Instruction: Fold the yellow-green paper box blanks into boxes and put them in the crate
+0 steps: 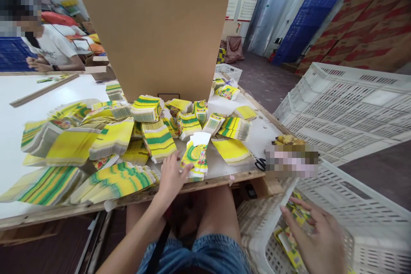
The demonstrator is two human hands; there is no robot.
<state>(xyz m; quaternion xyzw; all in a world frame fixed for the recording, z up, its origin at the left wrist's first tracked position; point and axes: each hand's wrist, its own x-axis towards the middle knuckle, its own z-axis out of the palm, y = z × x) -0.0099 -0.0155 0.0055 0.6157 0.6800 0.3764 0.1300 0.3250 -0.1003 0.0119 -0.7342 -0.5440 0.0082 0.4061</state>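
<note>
My left hand (173,175) rests at the table's front edge with its fingers apart. Its thumb touches a small stack of flat yellow-and-green cartons (196,156) with white flaps. Just beyond its fingertips lies a thicker bundle of flat cartons (159,141). At the lower right, my right hand (317,231) reaches into a white plastic crate (362,192), thumb and fingers spread. Yellow-green cartons (290,248) lie in the crate beneath it. One carton (298,212) shows between thumb and fingers; no firm grip on it is visible.
Several bundles of flat cartons (109,137) cover the white table (16,98). A tall cardboard sheet (160,30) stands behind them. Black scissors (260,163) and bananas (289,139) lie at the right edge. White crates (349,107) stand beyond. Another person (58,47) sits at far left.
</note>
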